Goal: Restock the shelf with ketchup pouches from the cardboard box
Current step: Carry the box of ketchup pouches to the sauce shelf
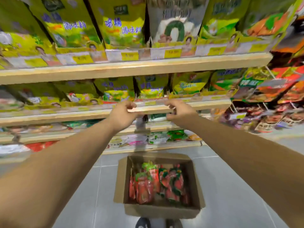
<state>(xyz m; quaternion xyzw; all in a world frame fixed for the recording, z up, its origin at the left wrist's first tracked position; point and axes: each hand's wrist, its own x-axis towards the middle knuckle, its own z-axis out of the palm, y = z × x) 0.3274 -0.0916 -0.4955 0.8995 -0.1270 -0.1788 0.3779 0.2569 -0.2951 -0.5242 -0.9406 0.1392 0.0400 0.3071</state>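
An open cardboard box [120, 181] stands on the floor below me with several red and green ketchup pouches [146, 185] inside. Both arms reach out to the wooden shelf [82, 115] at mid height. My left hand [122, 115] and my right hand [180, 109] hover at its front edge, fingers curled, with a gap between them. I see nothing held in either hand. The view is blurred.
Yellow-green seasoning bags [121, 28] fill the upper shelves, with price labels [130, 55] on the rails. Red and orange packets [279, 89] hang on the right. Lower shelves hold mixed packets. Grey floor tiles surround the box; my shoes [143, 222] touch its near side.
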